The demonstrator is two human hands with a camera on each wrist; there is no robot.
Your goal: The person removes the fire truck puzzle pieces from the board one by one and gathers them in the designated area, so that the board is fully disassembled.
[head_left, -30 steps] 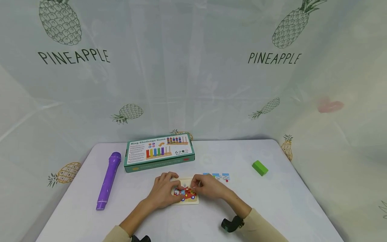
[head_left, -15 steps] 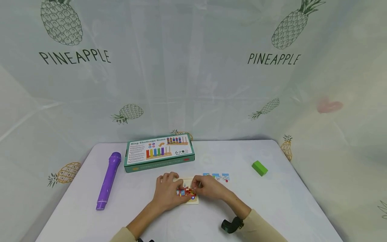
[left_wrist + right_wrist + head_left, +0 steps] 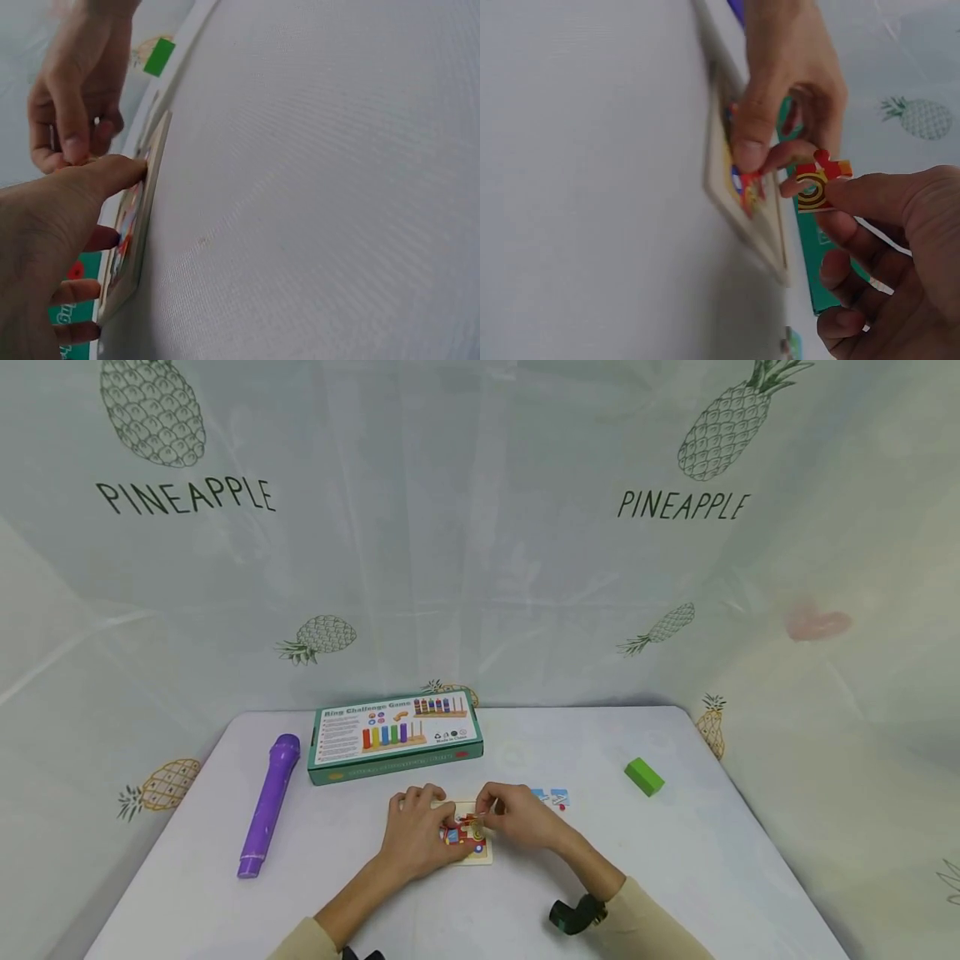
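Observation:
A small wooden jigsaw board [image 3: 483, 861] with a red vehicle picture lies on the table in front of me. My left hand [image 3: 415, 837] spans its left part, with the thumb pressing on the picture and the other fingers over the far side. Just above the board, my right hand [image 3: 519, 815] pinches a red and yellow jigsaw piece [image 3: 812, 189] between thumb and fingers. This piece has a spiral printed on it and is held tilted. In the right wrist view the left index fingertip is right beside it. Much of the picture is hidden under the left hand.
Loose blue jigsaw pieces [image 3: 559, 797] lie beyond the right hand. A green game box [image 3: 397, 768] stands behind the board, a purple microphone-shaped tube [image 3: 270, 806] lies at left, and a green block [image 3: 644, 777] at right. A patterned curtain [image 3: 480, 568] hangs behind.
My left hand has shifted right over the board, covering more of the picture. My right hand has moved slightly up and away with the jigsaw piece, now overlapping one loose blue piece.

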